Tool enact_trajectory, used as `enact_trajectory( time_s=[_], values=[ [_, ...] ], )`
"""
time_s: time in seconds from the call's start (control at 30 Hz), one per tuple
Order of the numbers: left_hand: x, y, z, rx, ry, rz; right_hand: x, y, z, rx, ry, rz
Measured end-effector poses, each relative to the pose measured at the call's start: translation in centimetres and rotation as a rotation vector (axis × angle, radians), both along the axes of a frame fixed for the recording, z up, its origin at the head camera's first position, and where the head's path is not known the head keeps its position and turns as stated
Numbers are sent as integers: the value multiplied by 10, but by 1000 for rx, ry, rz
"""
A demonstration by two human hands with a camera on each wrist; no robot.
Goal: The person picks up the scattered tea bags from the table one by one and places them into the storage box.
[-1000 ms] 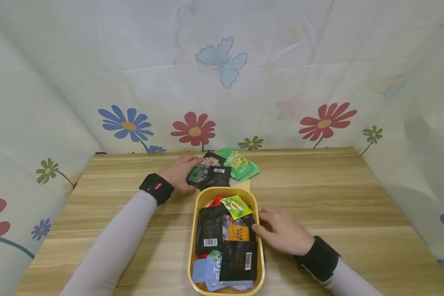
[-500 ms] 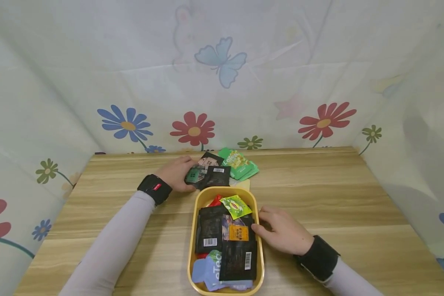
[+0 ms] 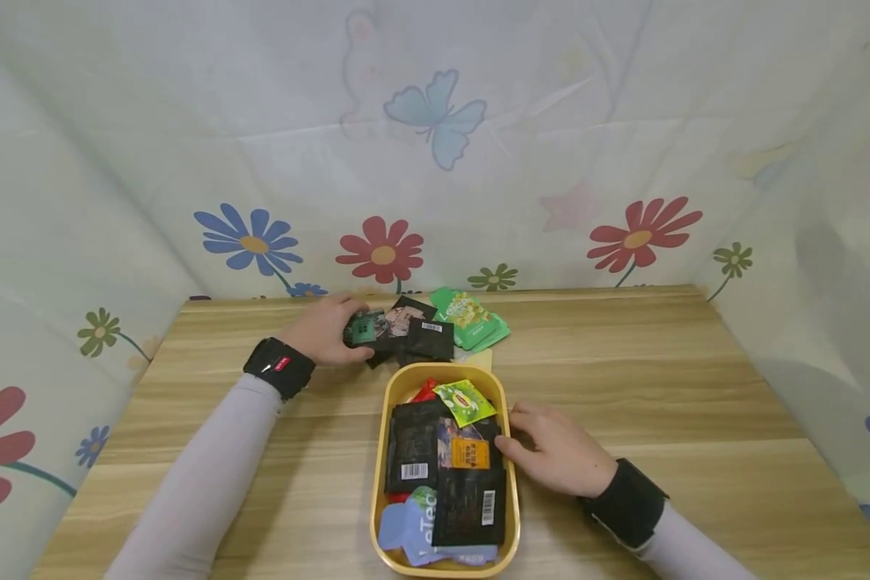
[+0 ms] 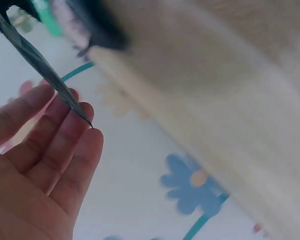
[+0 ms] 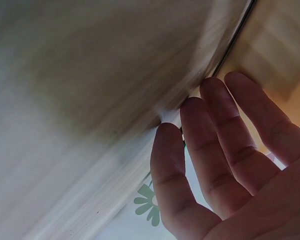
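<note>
In the head view my left hand (image 3: 326,330) pinches a black sachet with a green label (image 3: 365,327) at its left edge, between thumb and fingers. From the left wrist the same sachet (image 4: 45,70) appears nearly edge-on against the fingertips. Beside it lie another black sachet with a pinkish picture (image 3: 402,319) and a black one with a barcode (image 3: 431,339). My right hand (image 3: 558,451) rests on the table along a yellow bin's (image 3: 511,483) right wall, thumb at the rim. In the right wrist view its fingers (image 5: 205,135) are loosely bent.
Inside the bin lie black sachets (image 3: 467,507), a yellow-green sachet (image 3: 466,402), light blue packets (image 3: 406,532) and something red. Green packets (image 3: 471,318) are stacked at the table's back edge, close to a patterned curtain (image 3: 551,145). A pale yellow piece (image 3: 482,359) lies behind the bin.
My left hand has moved left, drawing the green-labelled sachet partly off the black pile and uncovering more of the pinkish one. The right hand and the bin have stayed put.
</note>
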State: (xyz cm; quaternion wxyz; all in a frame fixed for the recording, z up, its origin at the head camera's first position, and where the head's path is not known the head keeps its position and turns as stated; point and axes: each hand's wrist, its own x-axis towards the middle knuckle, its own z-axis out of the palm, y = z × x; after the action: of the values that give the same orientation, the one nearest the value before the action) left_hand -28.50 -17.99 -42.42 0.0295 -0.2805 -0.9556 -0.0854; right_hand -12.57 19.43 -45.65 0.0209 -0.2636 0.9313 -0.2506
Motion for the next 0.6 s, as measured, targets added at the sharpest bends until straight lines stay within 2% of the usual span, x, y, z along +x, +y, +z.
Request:
enact_trajectory(
  time_s=[0.17, 0.23, 0.33, 0.5, 0.6],
  values=[
    [16, 8, 27, 24, 99, -29, 0, 0, 0, 7, -1, -1],
    [26, 15, 38, 34, 135, -64, 0, 0, 0, 8, -6, -2],
    [42, 27, 52, 58, 192, -157, 0, 1, 0, 5, -5, -2],
    [71, 48, 65, 87, 214, -292, 0, 1, 0, 4, 4, 1],
    [89, 60, 69, 88, 216, -339, 0, 0, 1, 4, -2, 0]
  ],
)
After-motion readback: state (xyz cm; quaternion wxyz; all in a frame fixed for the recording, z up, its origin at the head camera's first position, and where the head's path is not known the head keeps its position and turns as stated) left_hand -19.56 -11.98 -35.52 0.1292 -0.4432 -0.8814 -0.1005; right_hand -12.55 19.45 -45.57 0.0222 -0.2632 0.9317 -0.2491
